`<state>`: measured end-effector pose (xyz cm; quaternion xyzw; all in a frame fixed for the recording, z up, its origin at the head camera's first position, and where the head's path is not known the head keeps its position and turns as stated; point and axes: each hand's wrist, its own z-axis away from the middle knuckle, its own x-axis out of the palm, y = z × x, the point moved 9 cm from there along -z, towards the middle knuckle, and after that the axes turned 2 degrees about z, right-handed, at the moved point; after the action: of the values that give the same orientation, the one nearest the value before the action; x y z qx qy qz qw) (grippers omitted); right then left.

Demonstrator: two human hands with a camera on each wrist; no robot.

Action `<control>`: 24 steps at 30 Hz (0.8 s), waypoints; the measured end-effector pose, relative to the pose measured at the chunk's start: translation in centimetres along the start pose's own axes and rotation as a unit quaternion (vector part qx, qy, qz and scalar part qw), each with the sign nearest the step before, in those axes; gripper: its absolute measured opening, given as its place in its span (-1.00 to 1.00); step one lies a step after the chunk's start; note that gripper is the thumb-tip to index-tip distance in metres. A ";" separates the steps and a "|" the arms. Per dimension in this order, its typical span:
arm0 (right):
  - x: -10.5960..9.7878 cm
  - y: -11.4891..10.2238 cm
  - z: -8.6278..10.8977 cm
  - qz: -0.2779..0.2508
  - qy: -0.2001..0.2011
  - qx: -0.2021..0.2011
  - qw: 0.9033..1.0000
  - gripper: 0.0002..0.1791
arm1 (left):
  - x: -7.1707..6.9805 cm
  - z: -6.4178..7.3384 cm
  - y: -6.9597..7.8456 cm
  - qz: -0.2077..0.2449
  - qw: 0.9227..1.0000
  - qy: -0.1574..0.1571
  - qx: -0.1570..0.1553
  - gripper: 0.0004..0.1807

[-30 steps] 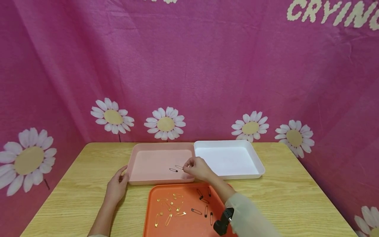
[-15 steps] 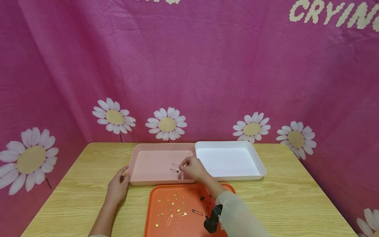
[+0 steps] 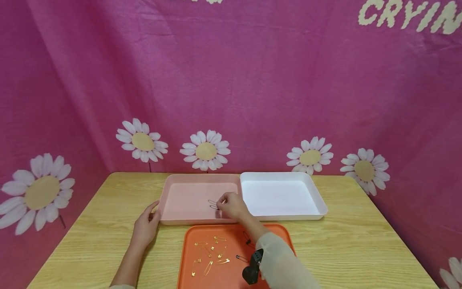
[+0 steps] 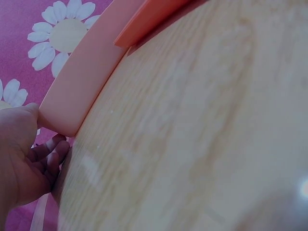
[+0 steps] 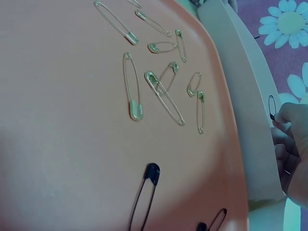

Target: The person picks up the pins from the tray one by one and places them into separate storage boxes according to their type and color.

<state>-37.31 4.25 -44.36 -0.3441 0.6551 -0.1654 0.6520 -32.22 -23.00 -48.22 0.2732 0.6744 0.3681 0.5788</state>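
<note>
Over the pink tray (image 3: 187,221), my right hand (image 3: 232,206) pinches a black safety pin (image 5: 272,107) between thumb and fingertips. Close to it, another dark safety pin (image 3: 213,207) lies on the pink tray's floor. My left hand (image 3: 144,228) rests against the left side of the pink tray, its thumb at the near corner and its other fingers loosely bent in the left wrist view. Gold safety pins (image 5: 132,91) lie scattered on the left of the orange tray (image 3: 185,241). Several black safety pins (image 5: 150,175) lie on its right, partly hidden by my right forearm.
A white tray (image 3: 285,217) stands against the right side of the pink one. All the trays are on a wooden table (image 3: 361,241). Behind it hangs a pink cloth (image 3: 231,80) printed with daisies.
My right hand has moved a little left over the pink tray, bringing the black safety pin nearer to the one lying there. My left hand has stayed at the tray's side.
</note>
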 end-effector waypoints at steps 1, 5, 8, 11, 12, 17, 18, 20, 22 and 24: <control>0.0 0.0 0.0 0.004 0.002 0.002 1.000 -0.85 | 0.0 0.0 0.0 0.001 1.000 -0.001 0.002 -0.53; 0.0 0.1 0.0 0.022 0.012 0.011 1.000 -0.85 | 0.1 -0.1 0.1 0.000 1.000 -0.001 0.005 -0.53; 0.0 0.2 0.1 0.037 0.015 0.019 0.999 -0.84 | 0.1 -0.2 0.1 0.000 1.000 0.002 0.006 -0.53; 0.1 0.2 0.1 0.055 0.014 0.019 0.998 -0.85 | 0.0 -0.2 0.1 0.001 1.000 0.003 0.006 -0.53; 0.2 0.2 0.1 0.063 0.013 0.020 0.998 -0.84 | 0.0 -0.2 0.1 0.003 1.000 0.003 0.006 -0.53; 0.3 0.2 0.0 0.086 0.011 0.021 0.996 -0.84 | 0.1 -0.1 0.0 0.011 1.000 -0.003 0.000 -0.52; 0.3 0.3 -0.1 0.088 0.012 0.023 0.996 -0.83 | 0.1 -0.1 -0.1 0.012 1.000 -0.004 -0.001 -0.52; 0.2 0.4 -0.1 0.077 0.013 0.024 0.997 -0.84 | 0.1 -0.1 -0.1 0.012 1.000 -0.007 -0.003 -0.51; 0.1 0.4 -0.1 0.065 0.013 0.024 0.998 -0.84 | 0.1 -0.1 -0.2 0.011 1.000 -0.008 -0.004 -0.51; -0.1 0.3 -0.2 0.047 0.010 0.024 0.999 -0.84 | 0.0 -0.1 -0.2 0.007 1.000 -0.008 -0.005 -0.51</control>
<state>-37.53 4.46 -44.48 -0.2959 0.6728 -0.1534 0.6605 -32.28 -23.11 -48.43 0.2784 0.6660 0.3730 0.5830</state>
